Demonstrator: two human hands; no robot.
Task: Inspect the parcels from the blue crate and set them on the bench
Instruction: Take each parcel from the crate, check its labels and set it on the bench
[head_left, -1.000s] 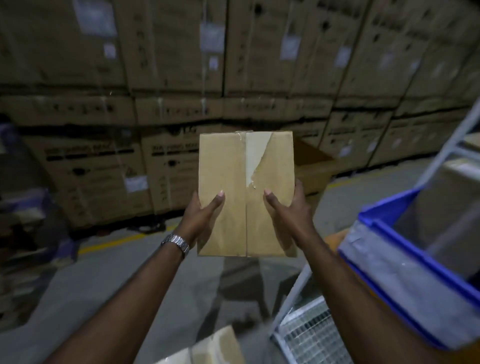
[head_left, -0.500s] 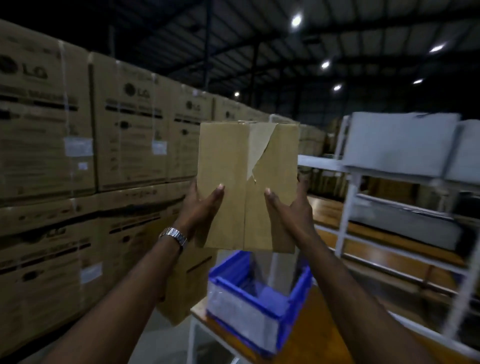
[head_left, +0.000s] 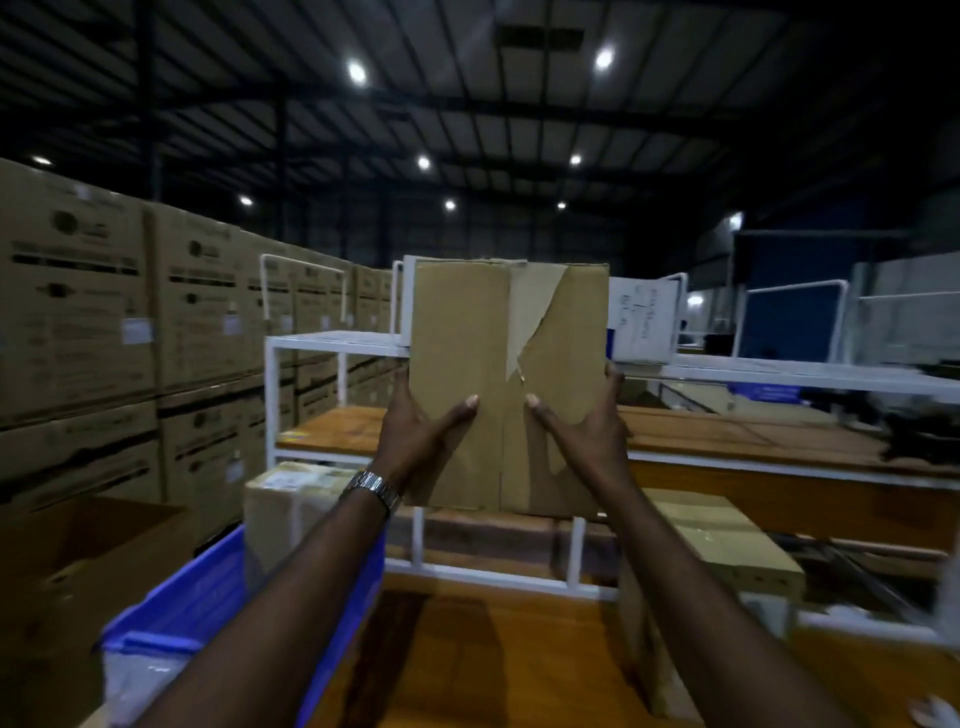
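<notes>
Down-left of the grip, blue crate (head_left: 171, 618) holding another parcel (head_left: 291, 499). Left hand (head_left: 415, 436) clamped on the lower left edge of the parcel (head_left: 467, 389), thumb across the front. Held upright in mid-air above the wooden bench (head_left: 467, 649), long axis vertical, taped seam facing back. Probably light and stiff; peeling tape strip (head_left: 530, 322) above the thumbs best avoided. Right hand (head_left: 587, 436) likewise closed on the lower right edge.
</notes>
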